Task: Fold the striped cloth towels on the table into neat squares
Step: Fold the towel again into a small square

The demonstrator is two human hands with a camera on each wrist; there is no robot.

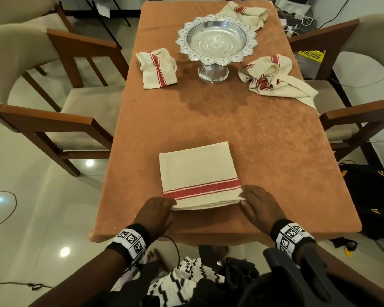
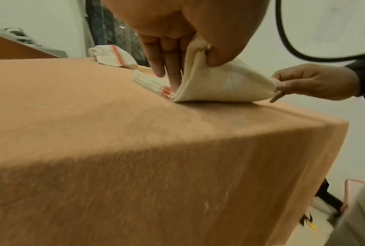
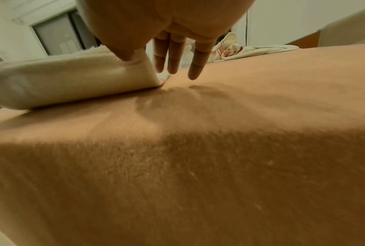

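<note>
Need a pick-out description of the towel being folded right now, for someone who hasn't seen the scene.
Start at the table under the orange cloth with the silver pedestal bowl at its far end. The folded towel lies flat at the near edge, with the left hand and right hand pinching its near corners. Unlike the three crumpled towels around the bowl, it is a neat square with one red stripe.
</note>
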